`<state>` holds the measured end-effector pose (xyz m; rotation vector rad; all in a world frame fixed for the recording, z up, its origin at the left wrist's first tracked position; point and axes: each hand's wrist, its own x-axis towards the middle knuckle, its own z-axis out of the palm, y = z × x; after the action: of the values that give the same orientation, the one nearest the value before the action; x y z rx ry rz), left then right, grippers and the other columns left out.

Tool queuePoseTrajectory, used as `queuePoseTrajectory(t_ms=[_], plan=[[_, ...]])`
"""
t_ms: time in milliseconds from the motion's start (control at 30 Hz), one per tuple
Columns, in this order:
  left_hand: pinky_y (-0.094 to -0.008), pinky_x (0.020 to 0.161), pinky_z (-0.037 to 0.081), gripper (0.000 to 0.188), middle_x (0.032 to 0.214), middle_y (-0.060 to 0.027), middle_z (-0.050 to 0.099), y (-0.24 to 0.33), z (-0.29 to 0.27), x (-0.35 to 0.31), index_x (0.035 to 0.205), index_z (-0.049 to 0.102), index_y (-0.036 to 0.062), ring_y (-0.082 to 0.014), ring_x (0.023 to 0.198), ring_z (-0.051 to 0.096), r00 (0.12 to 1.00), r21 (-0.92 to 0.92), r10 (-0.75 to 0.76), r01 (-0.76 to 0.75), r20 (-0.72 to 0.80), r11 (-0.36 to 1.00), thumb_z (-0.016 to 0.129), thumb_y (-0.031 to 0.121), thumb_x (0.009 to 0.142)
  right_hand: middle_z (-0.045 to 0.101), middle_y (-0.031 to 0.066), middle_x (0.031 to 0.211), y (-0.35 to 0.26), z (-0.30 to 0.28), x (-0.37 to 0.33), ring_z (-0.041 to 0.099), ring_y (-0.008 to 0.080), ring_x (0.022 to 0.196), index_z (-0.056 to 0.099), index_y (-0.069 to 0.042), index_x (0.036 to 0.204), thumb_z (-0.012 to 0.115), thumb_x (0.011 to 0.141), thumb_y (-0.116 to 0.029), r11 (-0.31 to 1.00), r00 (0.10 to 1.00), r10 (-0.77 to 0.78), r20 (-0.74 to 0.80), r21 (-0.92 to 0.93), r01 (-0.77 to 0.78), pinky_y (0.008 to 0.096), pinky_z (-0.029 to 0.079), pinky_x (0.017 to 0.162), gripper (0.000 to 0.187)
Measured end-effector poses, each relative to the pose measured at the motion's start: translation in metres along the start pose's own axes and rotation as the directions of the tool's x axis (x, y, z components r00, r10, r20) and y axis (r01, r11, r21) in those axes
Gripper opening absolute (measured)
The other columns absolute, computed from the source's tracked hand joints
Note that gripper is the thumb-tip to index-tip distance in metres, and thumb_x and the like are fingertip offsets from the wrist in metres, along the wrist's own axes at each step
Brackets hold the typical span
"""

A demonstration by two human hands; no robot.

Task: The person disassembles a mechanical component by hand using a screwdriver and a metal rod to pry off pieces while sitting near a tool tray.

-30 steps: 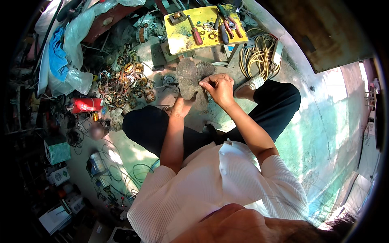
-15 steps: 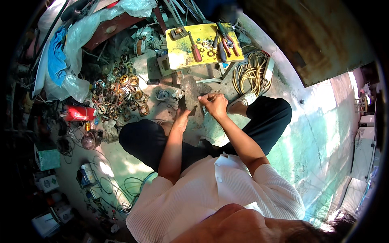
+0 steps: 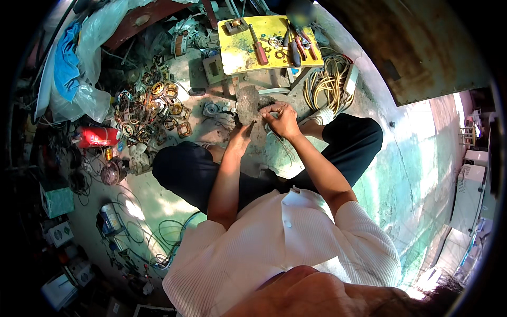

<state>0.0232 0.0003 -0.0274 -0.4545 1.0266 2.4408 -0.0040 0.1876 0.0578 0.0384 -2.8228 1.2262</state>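
Observation:
Between my knees, a rough grey-brown block (image 3: 247, 101) stands on the floor in front of the yellow stool. At its near end is my left hand (image 3: 240, 139), its fingers closed around a small dark part (image 3: 252, 126) that is mostly hidden. My right hand (image 3: 282, 119) is at the block's right side, thumb and fingers pinched together. What the pinch holds, if anything, is too small to make out. Thin strands (image 3: 282, 145) hang below the right hand. A grey round metal part (image 3: 212, 109) lies on the floor left of the block.
A yellow stool (image 3: 232, 62) bears a red-handled screwdriver (image 3: 259, 52), pliers (image 3: 302, 48) and small parts. Coiled cable (image 3: 330, 84) lies to its right. Left is a heap of copper-wound motor parts (image 3: 153, 105), with a red cylinder (image 3: 97, 137) nearby. A rusty panel (image 3: 417, 53) overhangs upper right.
The left hand has shifted slightly at the block's near end, and the dark part now shows beside its fingers. The right hand's fingers have curled in more. The whole view has tilted a little.

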Motion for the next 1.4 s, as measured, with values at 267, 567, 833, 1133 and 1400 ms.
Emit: queuePoseTrajectory(t_ms=[267,567,833,1133,1400], plan=[[-0.0427,0.099,0.048,0.048,0.128,-0.006,0.063,-0.013,-0.031,0.023,0.135,0.055,0.0073,-0.0235,0.116,0.061,0.997,-0.062,-0.078,0.076,-0.028,0.995,0.069,0.029,0.094,0.072,0.0044,0.104,-0.01,-0.002,0.008,0.054,0.0286,0.119,0.078,-0.025,0.1,0.069,0.089,-0.034,0.992,0.99,0.119,0.081,-0.053,-0.115,0.0489,0.029,0.107,0.017],[-0.0456,0.102,0.043,0.055,0.132,-0.0014,0.061,0.005,0.002,0.005,0.138,0.055,0.014,-0.0212,0.122,0.056,0.997,0.099,-0.03,0.037,-0.074,0.994,0.076,0.03,0.09,0.071,0.0061,0.09,-0.013,0.0,0.008,0.058,0.0293,0.107,0.077,-0.02,0.094,0.073,0.086,-0.043,0.983,0.989,0.14,0.053,-0.127,-0.133,0.047,0.034,0.1,0.024],[-0.0491,0.107,0.031,0.06,0.136,0.0025,0.058,0.002,-0.004,0.007,0.14,0.054,0.0188,-0.0186,0.127,0.051,0.989,0.165,-0.094,0.112,-0.115,0.98,0.076,0.04,0.088,0.073,0.0058,0.092,0.0,0.003,0.012,0.059,0.03,0.109,0.078,-0.019,0.093,0.075,0.085,-0.042,0.987,0.985,0.159,0.067,0.026,-0.161,0.0455,0.039,0.094,0.024],[-0.0521,0.111,0.024,0.067,0.143,0.0014,0.052,-0.002,-0.007,0.009,0.142,0.051,0.0205,-0.0201,0.133,0.044,0.987,0.172,-0.087,0.109,-0.133,0.979,0.079,0.042,0.085,0.071,0.0056,0.093,0.006,0.008,0.005,0.059,0.0279,0.105,0.078,-0.021,0.093,0.075,0.084,-0.046,0.992,0.999,0.049,0.006,-0.12,-0.048,0.0447,0.038,0.096,0.026],[-0.0517,0.11,0.024,0.072,0.146,0.0011,0.049,0.0,-0.005,0.007,0.145,0.046,0.0218,-0.0201,0.137,0.041,0.987,0.185,-0.091,0.115,-0.133,0.976,0.08,0.042,0.084,0.071,0.0063,0.099,-0.012,0.0,0.005,0.057,0.0293,0.112,0.078,-0.02,0.095,0.074,0.084,-0.046,0.955,0.985,0.162,0.058,-0.261,-0.142,0.0459,0.034,0.101,0.028]])
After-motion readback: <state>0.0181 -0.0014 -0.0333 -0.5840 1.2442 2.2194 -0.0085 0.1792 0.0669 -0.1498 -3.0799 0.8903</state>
